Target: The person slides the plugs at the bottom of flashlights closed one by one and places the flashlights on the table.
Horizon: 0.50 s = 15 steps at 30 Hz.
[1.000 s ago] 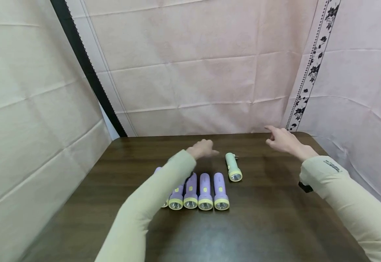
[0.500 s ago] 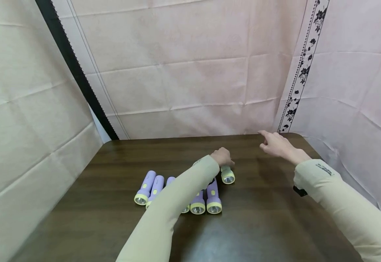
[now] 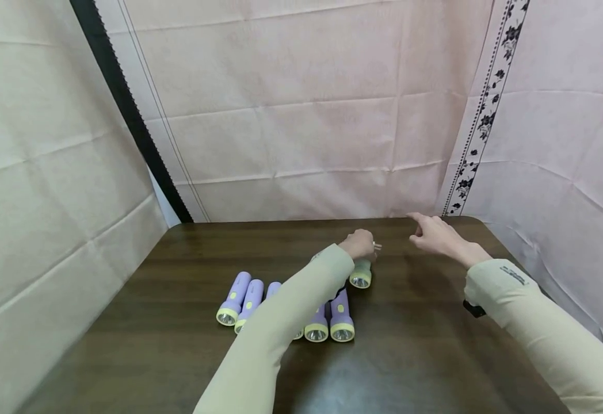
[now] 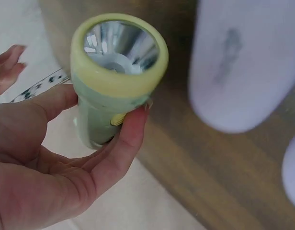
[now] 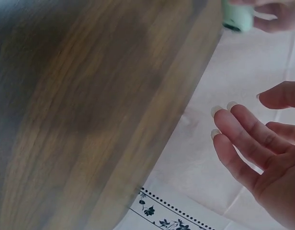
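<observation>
My left hand [image 3: 359, 244] grips a mint-green flashlight [image 3: 361, 276] with a pale yellow rim. In the left wrist view its thumb and fingers [image 4: 121, 148] lie round the flashlight's body just behind the head, and the shiny reflector [image 4: 121, 45] faces the camera. A row of several purple flashlights [image 3: 342, 313] lies on the table nearer the body, partly covered by the left sleeve. My right hand [image 3: 438, 236] hovers over the table's far right part, holding nothing. Its fingers are relaxed and apart in the right wrist view, with the thumb [image 5: 284, 95] set off from them.
A dark wooden table [image 3: 177, 368] fills the lower head view. White cloth [image 3: 301, 144] hangs behind its far edge and along both sides, with a black band [image 3: 125, 103] on the left and a flower-patterned strip [image 3: 483, 123] on the right.
The left hand has moved right, from above the purple row to the green flashlight, and taken hold of it. The right hand has hardly moved.
</observation>
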Available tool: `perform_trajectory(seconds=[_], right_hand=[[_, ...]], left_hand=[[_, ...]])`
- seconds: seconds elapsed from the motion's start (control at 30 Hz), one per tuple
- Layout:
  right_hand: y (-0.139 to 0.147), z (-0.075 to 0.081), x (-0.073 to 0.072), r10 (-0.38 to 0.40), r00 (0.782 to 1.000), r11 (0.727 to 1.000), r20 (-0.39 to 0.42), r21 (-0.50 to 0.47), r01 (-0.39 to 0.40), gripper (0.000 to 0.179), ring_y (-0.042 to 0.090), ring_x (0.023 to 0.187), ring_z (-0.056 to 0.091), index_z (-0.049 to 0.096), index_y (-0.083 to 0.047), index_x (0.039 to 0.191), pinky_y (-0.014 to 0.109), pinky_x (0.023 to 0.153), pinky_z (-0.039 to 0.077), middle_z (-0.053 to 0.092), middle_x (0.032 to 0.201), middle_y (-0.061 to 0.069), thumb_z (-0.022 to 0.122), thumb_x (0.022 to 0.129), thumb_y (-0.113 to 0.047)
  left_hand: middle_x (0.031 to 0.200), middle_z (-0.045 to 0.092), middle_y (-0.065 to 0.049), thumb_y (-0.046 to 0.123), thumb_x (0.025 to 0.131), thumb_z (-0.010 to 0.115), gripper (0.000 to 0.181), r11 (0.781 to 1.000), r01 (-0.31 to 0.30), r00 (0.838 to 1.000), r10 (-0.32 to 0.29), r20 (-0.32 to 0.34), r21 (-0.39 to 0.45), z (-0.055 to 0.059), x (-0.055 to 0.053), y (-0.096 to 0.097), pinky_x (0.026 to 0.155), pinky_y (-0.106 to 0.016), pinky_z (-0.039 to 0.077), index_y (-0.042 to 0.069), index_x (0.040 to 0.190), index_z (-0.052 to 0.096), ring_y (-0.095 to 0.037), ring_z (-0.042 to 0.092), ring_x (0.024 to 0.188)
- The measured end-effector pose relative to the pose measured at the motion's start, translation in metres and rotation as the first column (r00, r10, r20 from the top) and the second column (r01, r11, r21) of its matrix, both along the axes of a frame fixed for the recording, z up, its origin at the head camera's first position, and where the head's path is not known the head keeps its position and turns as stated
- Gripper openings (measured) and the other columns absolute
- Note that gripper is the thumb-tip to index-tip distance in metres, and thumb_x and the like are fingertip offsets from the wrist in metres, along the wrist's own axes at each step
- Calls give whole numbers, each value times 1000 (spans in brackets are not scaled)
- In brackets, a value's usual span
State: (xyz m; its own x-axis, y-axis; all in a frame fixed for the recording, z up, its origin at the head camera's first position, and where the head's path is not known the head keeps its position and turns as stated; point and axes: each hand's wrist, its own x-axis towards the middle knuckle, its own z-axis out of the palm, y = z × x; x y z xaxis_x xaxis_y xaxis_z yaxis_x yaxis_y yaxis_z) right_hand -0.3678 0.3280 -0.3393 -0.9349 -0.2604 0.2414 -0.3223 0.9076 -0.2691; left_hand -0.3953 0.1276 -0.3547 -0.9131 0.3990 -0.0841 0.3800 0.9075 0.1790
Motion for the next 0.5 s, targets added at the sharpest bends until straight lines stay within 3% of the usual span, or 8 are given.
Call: perform_trajectory(seconds=[0.13,0.27,0.4,0.5], right_hand=[[-6,5,-2,16,999,1000,-45,-6,-16,61,17,68,60,43,2,139,42,66,49,68,78,6,61,82,-13],[-11,8,-2,33,997,999,-74,-34,-36,63,16,66,59,43,0,140,41,65,49,67,76,5,61,81,-12],[-15,6,-1,51,996,996,-79,-65,-56,64,14,65,59,43,-2,140,38,64,48,67,74,5,61,79,-9],[-17,2,0,77,995,993,-71,-79,-83,65,12,64,57,43,-4,141,33,63,46,67,74,4,58,78,-6]], left_hand=[[82,54,-1,28,83,72,21,995,-33,998,38,-46,91,16,-2,-9,58,-26,44,13,85,58,-14,52,69],[83,57,-2,26,79,75,24,977,-73,994,87,-63,200,29,-2,-21,58,-29,44,13,88,58,-18,55,72],[86,60,-3,20,78,76,25,969,2,989,34,-142,246,29,-6,-31,60,-29,45,12,92,57,-19,57,74],[88,63,-3,16,77,76,25,966,72,976,-17,-216,249,24,-9,-36,62,-31,47,12,92,57,-20,59,76]])
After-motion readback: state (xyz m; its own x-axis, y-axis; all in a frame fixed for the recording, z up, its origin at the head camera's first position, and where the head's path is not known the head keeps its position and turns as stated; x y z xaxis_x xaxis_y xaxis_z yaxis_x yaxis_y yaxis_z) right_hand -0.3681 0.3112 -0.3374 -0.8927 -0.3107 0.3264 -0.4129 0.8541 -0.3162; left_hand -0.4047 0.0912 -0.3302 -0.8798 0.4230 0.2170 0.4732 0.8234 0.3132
